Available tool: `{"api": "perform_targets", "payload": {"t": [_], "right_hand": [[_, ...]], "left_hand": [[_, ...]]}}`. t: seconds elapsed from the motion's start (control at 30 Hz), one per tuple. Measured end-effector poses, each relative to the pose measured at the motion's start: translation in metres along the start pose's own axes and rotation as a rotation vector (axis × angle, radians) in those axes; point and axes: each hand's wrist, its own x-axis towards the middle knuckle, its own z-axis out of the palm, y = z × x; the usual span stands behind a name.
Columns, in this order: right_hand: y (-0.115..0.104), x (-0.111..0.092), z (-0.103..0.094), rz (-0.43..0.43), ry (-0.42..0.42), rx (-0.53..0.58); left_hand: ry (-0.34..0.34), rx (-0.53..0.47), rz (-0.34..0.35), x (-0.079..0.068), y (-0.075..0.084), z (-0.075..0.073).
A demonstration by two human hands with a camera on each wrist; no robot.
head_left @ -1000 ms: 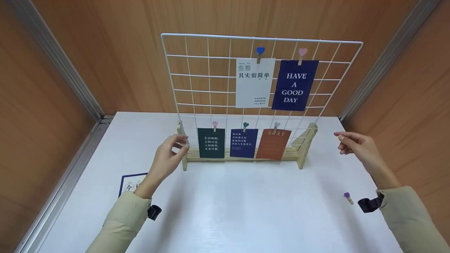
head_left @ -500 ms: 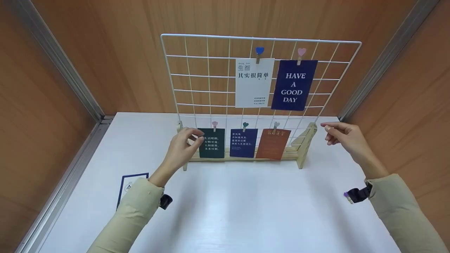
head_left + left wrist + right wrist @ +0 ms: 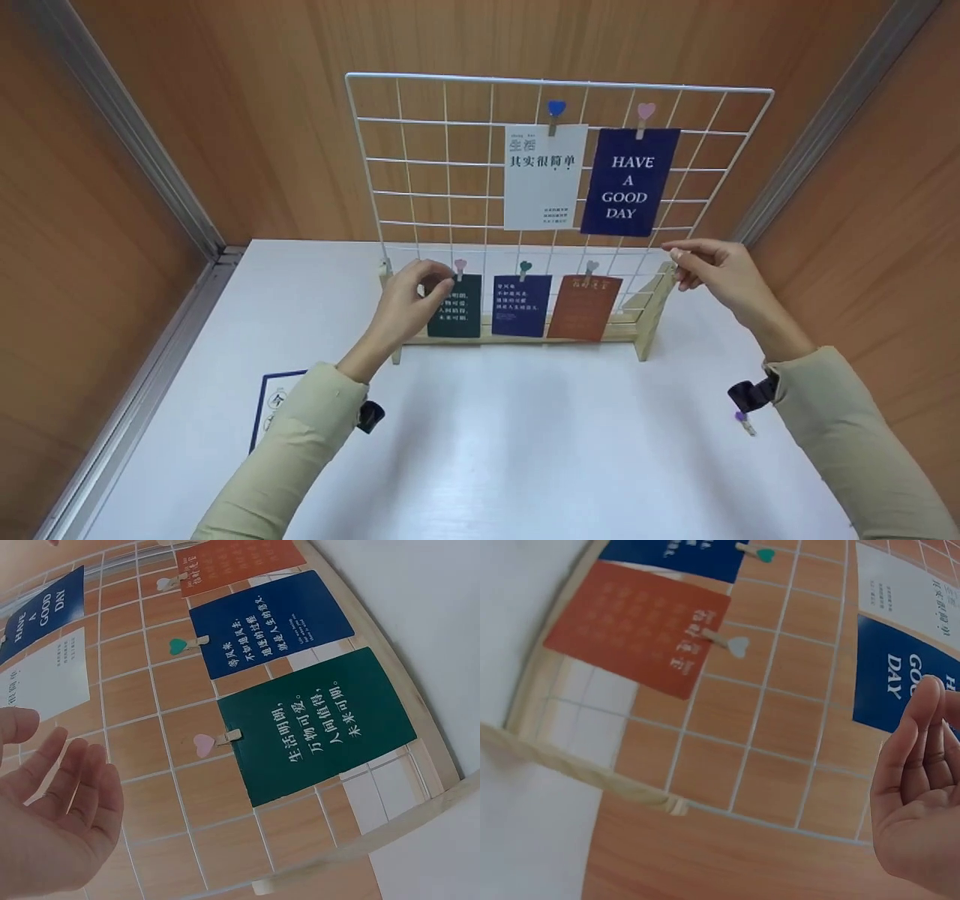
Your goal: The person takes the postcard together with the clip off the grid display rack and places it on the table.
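Note:
My left hand (image 3: 409,300) is in the air in front of the wire grid's lower left, overlapping the green card (image 3: 459,319) in the head view. Its fingers are loosely bent, with a gap to the thumb and nothing between them in the left wrist view. The green card hangs from a pink heart clip (image 3: 204,745). On the other side, my right hand (image 3: 716,277) hovers by the grid's lower right, fingers loosely curled and holding nothing. Nearest to it are the "HAVE A GOOD DAY" card (image 3: 630,184) and the orange card (image 3: 641,626) with its grey heart clip (image 3: 737,646).
The white wire grid (image 3: 424,118) stands in a wooden base (image 3: 651,319) on the white table (image 3: 480,450). A white card (image 3: 544,202) and a blue card (image 3: 520,319) also hang there. A blue-edged card (image 3: 262,397) lies left, a purple heart clip (image 3: 745,424) right.
Both hands have moved inward and away from the body: the left rightward to the green card, the right leftward to the grid's edge. The hanging cards stay in place.

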Motion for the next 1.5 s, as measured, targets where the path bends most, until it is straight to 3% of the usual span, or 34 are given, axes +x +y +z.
{"api": "perform_targets", "payload": {"t": [0.33,0.6,1.0,1.5], "right_hand": [[-0.040,0.009,0.019,-0.049,-0.027,-0.024],[-0.037,0.027,0.029,-0.070,-0.036,-0.024],[-0.059,0.056,0.047,-0.062,0.033,0.043],[-0.081,0.082,0.059,-0.097,0.108,0.182]], "left_hand": [[-0.051,-0.005,-0.098,0.015,0.012,0.002],[-0.098,-0.001,-0.088,0.026,0.022,0.007],[-0.019,-0.017,-0.052,0.048,0.035,0.016],[0.022,-0.029,-0.054,0.066,0.033,0.027]]}}
